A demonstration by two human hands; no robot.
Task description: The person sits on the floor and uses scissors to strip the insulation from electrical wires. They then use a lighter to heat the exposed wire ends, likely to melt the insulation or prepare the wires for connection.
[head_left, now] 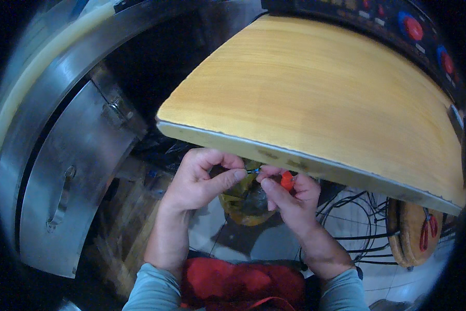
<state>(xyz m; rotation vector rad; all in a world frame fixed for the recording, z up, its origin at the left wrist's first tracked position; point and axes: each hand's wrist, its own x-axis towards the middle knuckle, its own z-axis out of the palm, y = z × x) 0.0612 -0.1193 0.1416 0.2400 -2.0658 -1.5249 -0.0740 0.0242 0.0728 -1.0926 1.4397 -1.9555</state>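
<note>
My left hand (207, 179) pinches one end of a small, thin bluish-green piece (253, 171), possibly a wire, just under the front edge of a light wooden board (316, 83). My right hand (290, 199) has its fingers curled round a red plastic object (288, 180), with the fingertips close to the thin piece; whether they touch it is hard to tell. Below both hands is a container lined with a yellowish bag (246, 217), partly hidden by them.
A black panel with red knobs (362, 15) borders the board's back. Steel doors (67, 140) stand left. Coiled black cables (349, 228) and round wooden seats (414, 238) with red-handled tool (428, 230) are lower right, on tiled floor (207, 233). Red fabric (243, 282) lies by my lap.
</note>
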